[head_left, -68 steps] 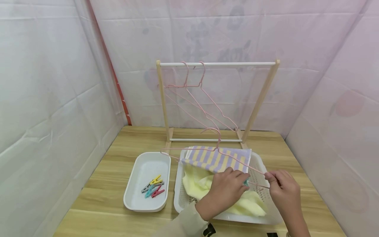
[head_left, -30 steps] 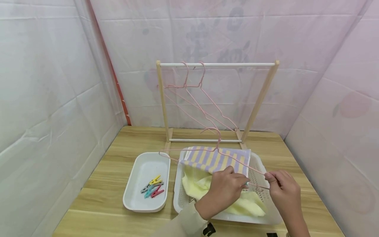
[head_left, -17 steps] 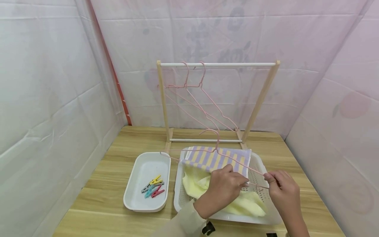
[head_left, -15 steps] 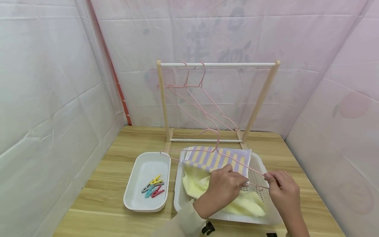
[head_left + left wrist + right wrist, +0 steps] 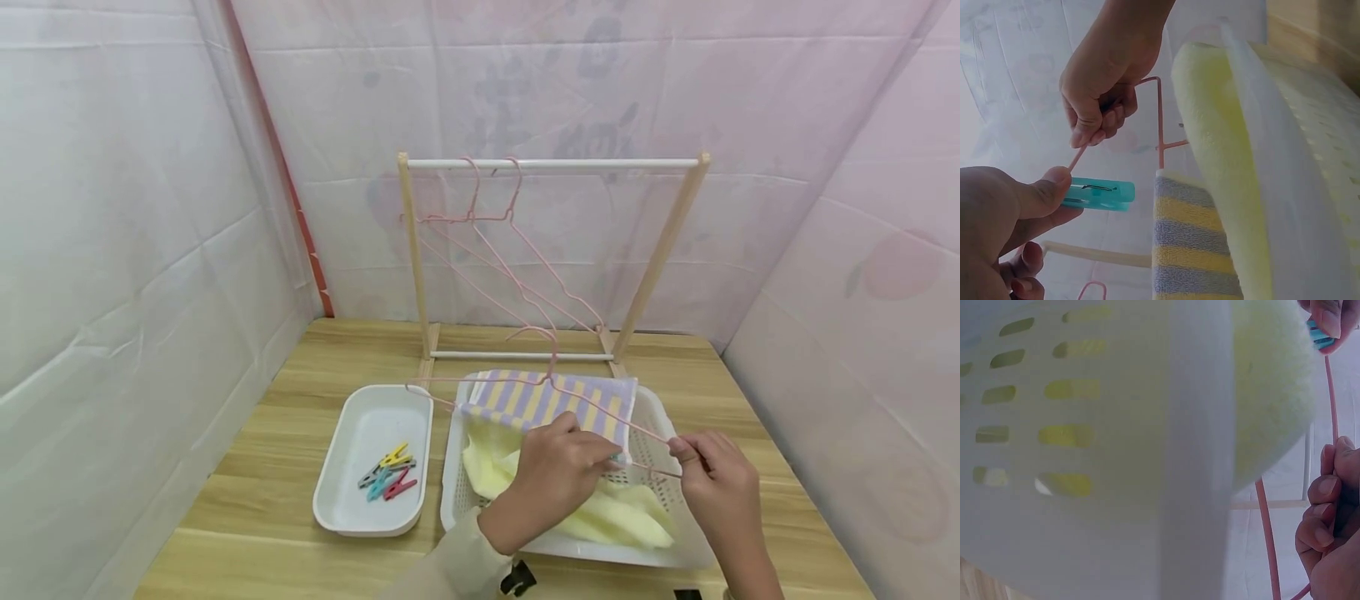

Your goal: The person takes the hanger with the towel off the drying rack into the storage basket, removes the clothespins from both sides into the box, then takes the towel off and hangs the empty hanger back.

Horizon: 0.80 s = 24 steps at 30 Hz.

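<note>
My left hand (image 5: 558, 471) pinches a teal clothespin (image 5: 1100, 194) between thumb and fingers, close to the hanger's wire in the left wrist view. My right hand (image 5: 720, 479) grips the right end of a pink wire hanger (image 5: 553, 354), fingers curled round it in the right wrist view. A purple-and-yellow striped towel (image 5: 551, 400) hangs over the hanger's lower bar. Below the hands, a pale yellow towel (image 5: 630, 512) lies in a white perforated basket (image 5: 450, 500). Whether the clothespin touches the striped towel is hard to tell.
A white tray (image 5: 326, 500) with several clothespins (image 5: 390, 471) stands left of the basket. Behind it rises a wooden rack (image 5: 660, 242) with a white rail (image 5: 600, 164), from which two pink hangers (image 5: 517, 242) hang. Pale sheets (image 5: 150, 250) enclose the wooden table (image 5: 255, 467).
My left hand has shifted slightly left and away from the right hand, with the teal clothespin still in its fingers. The right hand and hanger have hardly moved.
</note>
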Tool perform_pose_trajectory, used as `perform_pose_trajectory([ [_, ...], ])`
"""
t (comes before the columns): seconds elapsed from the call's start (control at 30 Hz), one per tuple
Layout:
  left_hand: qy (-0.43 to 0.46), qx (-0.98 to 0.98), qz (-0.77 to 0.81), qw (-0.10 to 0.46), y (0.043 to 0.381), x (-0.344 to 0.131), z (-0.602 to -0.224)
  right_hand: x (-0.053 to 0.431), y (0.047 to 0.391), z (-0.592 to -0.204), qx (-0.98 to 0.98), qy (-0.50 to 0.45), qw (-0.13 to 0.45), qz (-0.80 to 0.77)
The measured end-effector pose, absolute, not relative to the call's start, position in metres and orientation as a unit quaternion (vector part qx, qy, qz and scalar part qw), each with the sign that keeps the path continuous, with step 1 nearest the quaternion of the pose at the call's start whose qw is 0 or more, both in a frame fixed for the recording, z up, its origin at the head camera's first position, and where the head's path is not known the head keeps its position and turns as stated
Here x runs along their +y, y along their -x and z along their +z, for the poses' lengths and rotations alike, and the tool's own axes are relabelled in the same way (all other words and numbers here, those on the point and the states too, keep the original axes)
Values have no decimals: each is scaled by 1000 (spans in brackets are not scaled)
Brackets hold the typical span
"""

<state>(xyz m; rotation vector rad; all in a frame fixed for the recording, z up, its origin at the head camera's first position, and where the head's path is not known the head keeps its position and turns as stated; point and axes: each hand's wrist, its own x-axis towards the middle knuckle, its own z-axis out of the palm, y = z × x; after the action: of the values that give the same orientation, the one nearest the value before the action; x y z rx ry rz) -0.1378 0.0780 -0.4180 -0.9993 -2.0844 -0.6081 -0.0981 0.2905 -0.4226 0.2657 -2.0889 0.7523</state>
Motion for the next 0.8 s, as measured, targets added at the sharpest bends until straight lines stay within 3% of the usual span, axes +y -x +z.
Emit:
perform_pose_trajectory([
  [0.8,306,-802,-243,451,148,-3,-416,295,100,-429,-829,-110,442,324],
])
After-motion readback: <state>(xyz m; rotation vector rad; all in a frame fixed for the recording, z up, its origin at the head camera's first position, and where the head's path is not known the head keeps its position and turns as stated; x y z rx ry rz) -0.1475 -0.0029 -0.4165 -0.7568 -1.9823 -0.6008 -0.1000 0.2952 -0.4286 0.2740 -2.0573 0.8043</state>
